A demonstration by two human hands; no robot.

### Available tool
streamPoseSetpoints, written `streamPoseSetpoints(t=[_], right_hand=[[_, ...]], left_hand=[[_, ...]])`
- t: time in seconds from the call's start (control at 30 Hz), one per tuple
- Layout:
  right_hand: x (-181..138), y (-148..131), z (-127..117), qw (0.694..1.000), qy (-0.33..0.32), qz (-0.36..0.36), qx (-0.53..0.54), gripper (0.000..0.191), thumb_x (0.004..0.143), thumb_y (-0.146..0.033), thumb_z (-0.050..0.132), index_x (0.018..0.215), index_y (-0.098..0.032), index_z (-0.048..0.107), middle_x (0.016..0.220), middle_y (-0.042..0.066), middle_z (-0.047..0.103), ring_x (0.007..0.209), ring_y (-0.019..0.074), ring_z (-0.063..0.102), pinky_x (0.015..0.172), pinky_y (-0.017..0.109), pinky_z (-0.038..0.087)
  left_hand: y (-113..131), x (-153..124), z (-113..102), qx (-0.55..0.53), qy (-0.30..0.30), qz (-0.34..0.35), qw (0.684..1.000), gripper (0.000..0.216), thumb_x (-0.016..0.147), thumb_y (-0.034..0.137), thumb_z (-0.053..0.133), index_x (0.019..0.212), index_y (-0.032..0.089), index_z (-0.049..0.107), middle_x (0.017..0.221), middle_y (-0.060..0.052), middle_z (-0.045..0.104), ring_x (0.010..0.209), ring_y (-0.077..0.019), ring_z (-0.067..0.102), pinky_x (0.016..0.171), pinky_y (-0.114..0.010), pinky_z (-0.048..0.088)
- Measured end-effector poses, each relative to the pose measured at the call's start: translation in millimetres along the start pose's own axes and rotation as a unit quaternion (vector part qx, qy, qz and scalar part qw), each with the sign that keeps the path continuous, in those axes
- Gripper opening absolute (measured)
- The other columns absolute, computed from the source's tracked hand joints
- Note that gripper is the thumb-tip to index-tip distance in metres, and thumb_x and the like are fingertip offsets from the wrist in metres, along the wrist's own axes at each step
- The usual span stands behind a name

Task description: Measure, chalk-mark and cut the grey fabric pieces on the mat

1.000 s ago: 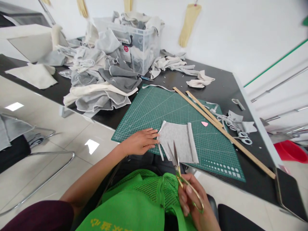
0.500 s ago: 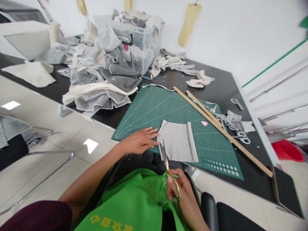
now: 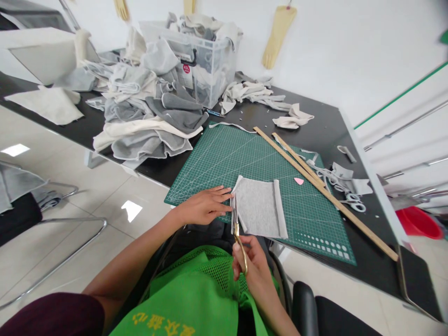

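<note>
A grey fabric piece (image 3: 259, 206) with pale hemmed edges lies flat on the green cutting mat (image 3: 224, 154), near the mat's front edge. My left hand (image 3: 206, 206) rests flat on the mat with its fingertips pressing the fabric's left hem. My right hand (image 3: 254, 270) grips gold-handled scissors (image 3: 238, 228); their blades point away from me and meet the lower left edge of the fabric, right beside my left fingertips.
Two long wooden rulers (image 3: 315, 184) cross the mat diagonally. A pink chalk piece (image 3: 298, 180) lies beside them. Fabric scraps and white-handled scissors (image 3: 353, 198) sit at the right. A heap of grey and cream cloth (image 3: 147, 116) and a clear storage bin (image 3: 206, 56) fill the back left. A red basin (image 3: 418, 221) sits beyond the table's right edge.
My right hand has carried the scissors leftward, from the fabric's lower middle to its left edge. My left hand and the fabric have stayed in place.
</note>
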State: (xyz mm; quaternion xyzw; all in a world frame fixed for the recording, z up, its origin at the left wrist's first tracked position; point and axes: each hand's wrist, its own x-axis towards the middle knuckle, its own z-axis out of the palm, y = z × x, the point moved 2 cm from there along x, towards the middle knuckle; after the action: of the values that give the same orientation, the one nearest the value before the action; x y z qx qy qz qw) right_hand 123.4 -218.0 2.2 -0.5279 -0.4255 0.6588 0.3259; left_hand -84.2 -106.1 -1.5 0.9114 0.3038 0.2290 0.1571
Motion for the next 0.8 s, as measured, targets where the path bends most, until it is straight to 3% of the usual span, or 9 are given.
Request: streamPoseSetpoints(t=[0.13,0.37,0.63,0.8], right_hand=[[-1,1,0,1.000,0.001,0.001,0.001,0.042,0.089,-0.060,0.063,0.101,-0.023,0.048,0.055,-0.010,0.050,0.043,0.0082,0.045,0.045,0.020,0.035],[-5,4,-6,1.000,0.008,0.009,0.007,0.042,0.089,-0.060,0.063,0.101,-0.022,0.049,0.056,-0.010,0.048,0.044,0.0077,0.044,0.045,0.020,0.035],[-13,11,-21,1.000,0.003,0.020,0.003,0.042,0.088,-0.060,0.065,0.100,-0.023,0.050,0.054,-0.011,0.047,0.043,0.0068,0.041,0.044,0.019,0.034],[-13,9,-21,1.000,0.008,0.026,0.014,0.042,0.086,-0.060,0.068,0.098,-0.023,0.050,0.054,-0.011,0.046,0.042,0.0066,0.040,0.043,0.019,0.035]], left_hand=[[2,0,-3,0.013,0.015,-0.004,1.000,0.030,0.095,0.023,0.057,0.120,0.031,0.071,0.149,-0.002,0.053,0.150,-0.0259,0.032,0.121,-0.051,0.033],[4,2,-4,0.010,0.010,-0.001,1.000,0.034,0.092,0.020,0.060,0.122,0.033,0.069,0.138,-0.002,0.060,0.141,-0.0244,0.043,0.122,-0.050,0.032],[5,2,0,0.015,-0.011,0.009,1.000,0.042,0.092,0.016,0.056,0.130,0.033,0.064,0.140,-0.002,0.056,0.139,-0.0225,0.044,0.125,-0.051,0.024],[19,-6,3,0.028,-0.002,0.007,1.000,0.038,0.093,0.021,0.058,0.127,0.035,0.065,0.142,-0.001,0.054,0.144,-0.0243,0.038,0.125,-0.051,0.024]])
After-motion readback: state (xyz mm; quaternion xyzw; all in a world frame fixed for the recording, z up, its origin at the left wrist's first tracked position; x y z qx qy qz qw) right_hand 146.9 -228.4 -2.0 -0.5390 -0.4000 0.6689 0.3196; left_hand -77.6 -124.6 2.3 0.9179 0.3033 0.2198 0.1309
